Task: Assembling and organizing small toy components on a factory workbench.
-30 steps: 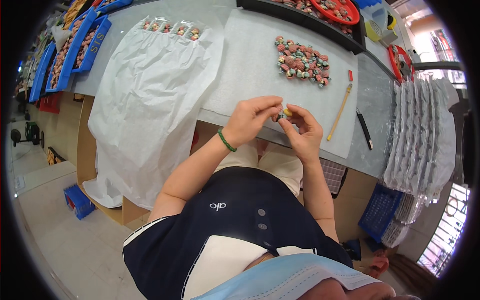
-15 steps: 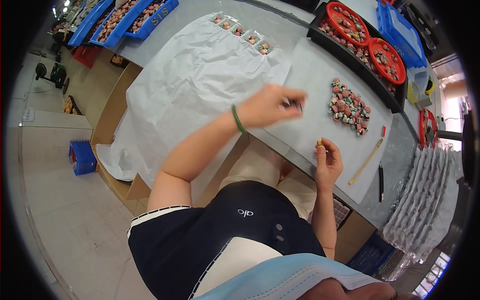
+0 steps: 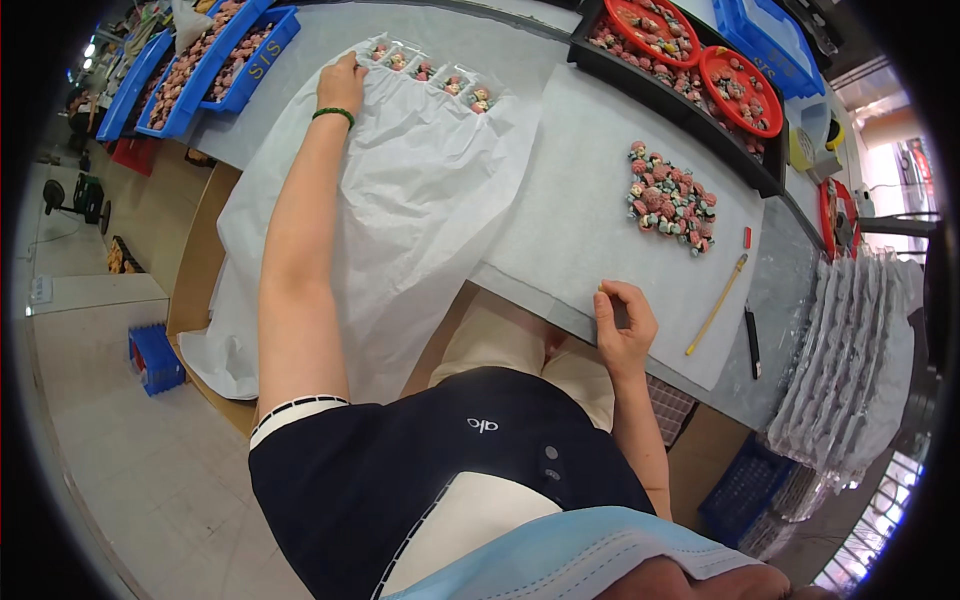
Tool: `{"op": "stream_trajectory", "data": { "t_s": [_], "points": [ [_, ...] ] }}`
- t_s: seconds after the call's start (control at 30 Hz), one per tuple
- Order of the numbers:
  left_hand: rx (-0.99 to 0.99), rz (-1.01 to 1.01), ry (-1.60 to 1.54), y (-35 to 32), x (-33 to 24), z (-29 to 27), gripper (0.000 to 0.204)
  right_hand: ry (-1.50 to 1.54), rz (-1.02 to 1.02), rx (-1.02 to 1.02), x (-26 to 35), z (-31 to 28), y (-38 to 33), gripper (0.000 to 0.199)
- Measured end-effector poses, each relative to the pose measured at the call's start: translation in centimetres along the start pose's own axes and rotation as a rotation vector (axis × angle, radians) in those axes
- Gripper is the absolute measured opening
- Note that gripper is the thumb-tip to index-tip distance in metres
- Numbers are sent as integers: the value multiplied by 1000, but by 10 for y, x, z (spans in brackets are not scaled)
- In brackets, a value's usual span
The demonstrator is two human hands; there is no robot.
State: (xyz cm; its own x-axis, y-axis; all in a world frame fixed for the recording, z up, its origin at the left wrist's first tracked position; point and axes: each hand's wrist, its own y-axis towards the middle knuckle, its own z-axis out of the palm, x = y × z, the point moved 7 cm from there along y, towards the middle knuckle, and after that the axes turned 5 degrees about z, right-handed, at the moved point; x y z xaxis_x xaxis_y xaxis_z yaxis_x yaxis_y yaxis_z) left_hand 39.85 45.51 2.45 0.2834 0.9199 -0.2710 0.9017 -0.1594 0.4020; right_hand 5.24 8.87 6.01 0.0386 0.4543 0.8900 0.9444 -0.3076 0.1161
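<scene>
My left hand (image 3: 342, 85) is stretched far out to the upper left corner of a sheet of white tissue paper (image 3: 400, 180). Its fingers are closed, and what they pinch is hidden. Beside it, a clear tray (image 3: 437, 77) holds a row of small pink-and-dark painted figurines (image 3: 480, 99) in compartments, partly covered by the paper. Over the table's near edge, my right hand (image 3: 626, 328) pinches a tiny yellowish piece (image 3: 602, 291) between thumb and forefinger. Farther right lies a pile of small pink and green figurines (image 3: 670, 200) on a white sheet (image 3: 570, 190).
A black tray (image 3: 680, 90) with red round baskets (image 3: 740, 90) stands at the back right. Blue bins (image 3: 235, 75) of pink pieces are at far left. A yellow stick (image 3: 716, 305), a black pen-like tool (image 3: 752, 343) and stacked clear trays (image 3: 840, 350) lie to the right.
My left hand has swung from the middle of the table to the far left, up to the tray's end. My right hand stays near the table edge. The view has shifted slightly.
</scene>
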Motion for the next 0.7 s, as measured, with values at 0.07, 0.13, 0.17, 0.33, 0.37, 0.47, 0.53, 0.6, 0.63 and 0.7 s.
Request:
{"op": "stream_trajectory", "data": {
  "t_s": [0.07,0.13,0.17,0.33,0.37,0.47,0.53,0.6,0.63,0.7],
  "points": [
    [118,9,196,-3,-8,26,24,5,2,2,-11,-1,5,12],
    [181,-48,365,-12,-27,36,36,-6,9,-5,-22,-10,8,12],
    [191,-33,355,-12,-33,37,36,1,1,1,-25,-13,9,12],
    [389,-60,268,-29,-46,59,50,43,7,4,-48,-52,4,13],
    [394,-36,252,-29,-60,64,50,67,6,-1,-50,-60,1,13],
    [419,-51,633,-37,-127,48,57,70,33,-28,-60,-87,-7,13],
    [335,19,632,-26,-163,15,56,93,16,-11,-64,-96,-12,13],
    [19,369,-10,-8,-174,0,51,102,1,14,-70,-99,-15,13],
    [260,248,-641,-7,-248,-19,48,74,10,-10,-78,-103,-18,13],
    [240,289,-780,-6,-288,-46,45,41,9,-13,-86,-103,-21,13]
  ]
}}
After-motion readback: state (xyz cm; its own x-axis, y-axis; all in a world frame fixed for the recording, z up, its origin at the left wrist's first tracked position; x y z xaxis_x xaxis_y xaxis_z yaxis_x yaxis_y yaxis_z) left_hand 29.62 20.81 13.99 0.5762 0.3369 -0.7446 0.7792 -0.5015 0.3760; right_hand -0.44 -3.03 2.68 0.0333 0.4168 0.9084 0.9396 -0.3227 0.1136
